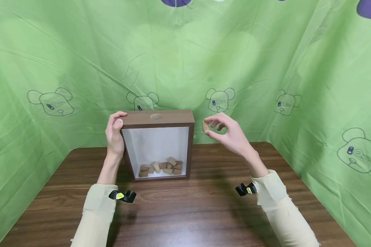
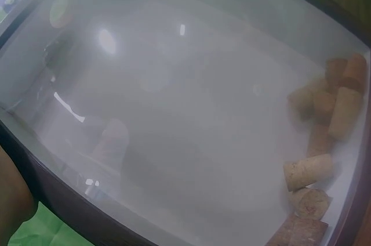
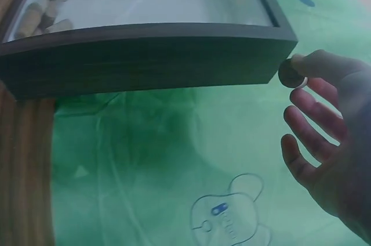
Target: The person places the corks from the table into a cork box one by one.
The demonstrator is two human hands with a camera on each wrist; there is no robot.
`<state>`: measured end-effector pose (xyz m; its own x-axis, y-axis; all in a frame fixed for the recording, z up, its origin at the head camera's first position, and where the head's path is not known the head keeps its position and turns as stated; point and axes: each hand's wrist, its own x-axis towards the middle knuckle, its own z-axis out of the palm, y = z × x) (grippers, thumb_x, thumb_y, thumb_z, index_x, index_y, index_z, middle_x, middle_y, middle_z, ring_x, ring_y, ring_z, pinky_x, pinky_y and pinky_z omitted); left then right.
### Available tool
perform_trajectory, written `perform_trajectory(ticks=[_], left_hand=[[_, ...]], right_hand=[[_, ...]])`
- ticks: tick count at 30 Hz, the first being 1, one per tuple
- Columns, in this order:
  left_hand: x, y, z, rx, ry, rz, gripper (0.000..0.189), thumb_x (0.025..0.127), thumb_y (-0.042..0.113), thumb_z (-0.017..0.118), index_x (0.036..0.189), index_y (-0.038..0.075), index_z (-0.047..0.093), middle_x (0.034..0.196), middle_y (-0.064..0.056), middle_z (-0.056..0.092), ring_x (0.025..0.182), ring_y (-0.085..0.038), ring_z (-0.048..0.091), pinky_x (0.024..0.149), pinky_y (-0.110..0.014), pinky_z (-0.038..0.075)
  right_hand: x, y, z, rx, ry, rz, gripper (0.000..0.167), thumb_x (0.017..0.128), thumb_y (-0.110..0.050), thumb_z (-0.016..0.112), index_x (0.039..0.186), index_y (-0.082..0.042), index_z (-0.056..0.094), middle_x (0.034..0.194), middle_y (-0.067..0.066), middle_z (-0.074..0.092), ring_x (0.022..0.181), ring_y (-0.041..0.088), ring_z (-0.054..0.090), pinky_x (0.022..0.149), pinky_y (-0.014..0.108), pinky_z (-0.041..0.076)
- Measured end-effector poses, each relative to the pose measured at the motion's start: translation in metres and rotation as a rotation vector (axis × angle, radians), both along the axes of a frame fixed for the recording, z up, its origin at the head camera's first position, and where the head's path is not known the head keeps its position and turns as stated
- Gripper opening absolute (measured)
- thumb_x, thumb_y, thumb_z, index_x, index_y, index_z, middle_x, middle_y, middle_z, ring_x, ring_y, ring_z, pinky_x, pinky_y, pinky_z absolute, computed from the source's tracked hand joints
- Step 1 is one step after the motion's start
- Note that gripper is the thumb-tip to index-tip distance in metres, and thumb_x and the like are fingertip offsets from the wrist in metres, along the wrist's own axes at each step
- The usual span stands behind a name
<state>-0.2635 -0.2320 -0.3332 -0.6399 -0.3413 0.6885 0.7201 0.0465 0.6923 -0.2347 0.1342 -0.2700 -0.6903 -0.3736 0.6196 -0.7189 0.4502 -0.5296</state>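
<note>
A brown-framed shadow box [image 1: 179, 118] with a clear front stands upright on the table, a round hole [image 1: 156, 116] in its top edge. Several wine corks [image 1: 170, 165] lie heaped along its bottom inside. My left hand [image 1: 115, 136] grips the top left corner, thumb toward the front; only a little of it shows in the left wrist view. Just right of the top right corner, my right hand [image 1: 230, 133] pinches a single cork [image 1: 205, 127] between thumb and index finger, the other fingers apart. In the right wrist view this cork [image 3: 290, 74] appears end-on, close to the frame's corner.
The dark wood table [image 1: 185, 212] extends in front of and beside the box. A green cloth [image 1: 185, 68] printed with bear heads hangs close behind the box and along both sides. Black wrist cameras [image 1: 130, 196] sit by both cuffs.
</note>
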Motion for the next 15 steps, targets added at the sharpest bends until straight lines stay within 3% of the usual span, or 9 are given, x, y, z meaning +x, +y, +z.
perform_trajectory(ticks=[5,10,15], left_hand=[[0.001,0.0,0.0,0.006,0.001,-0.009,0.03,0.093,0.022,0.045,0.112,0.014,0.067,0.118,0.003,0.061,0.105,-0.013,0.048,0.095,-0.025,0.03],[0.001,0.0,0.0,0.006,0.001,-0.014,0.03,0.093,0.023,0.045,0.112,0.014,0.067,0.119,0.003,0.06,0.108,-0.014,0.048,0.096,-0.025,0.03],[0.002,-0.001,0.001,0.011,0.007,-0.011,0.032,0.093,0.022,0.045,0.113,0.01,0.067,0.119,0.002,0.061,0.11,-0.015,0.048,0.097,-0.025,0.029]], right_hand=[[-0.011,0.0,0.003,-0.054,0.028,-0.009,0.035,0.083,-0.011,0.08,0.116,-0.013,0.07,0.111,0.003,0.068,0.097,0.024,0.06,0.081,0.039,0.049],[-0.012,-0.006,0.013,-0.086,0.061,-0.004,0.033,0.083,-0.019,0.081,0.114,-0.02,0.071,0.108,-0.006,0.067,0.1,0.022,0.06,0.081,0.03,0.049],[-0.011,-0.016,0.024,-0.077,0.101,0.022,0.032,0.084,-0.022,0.08,0.115,-0.021,0.071,0.107,-0.006,0.067,0.1,0.019,0.059,0.081,0.028,0.047]])
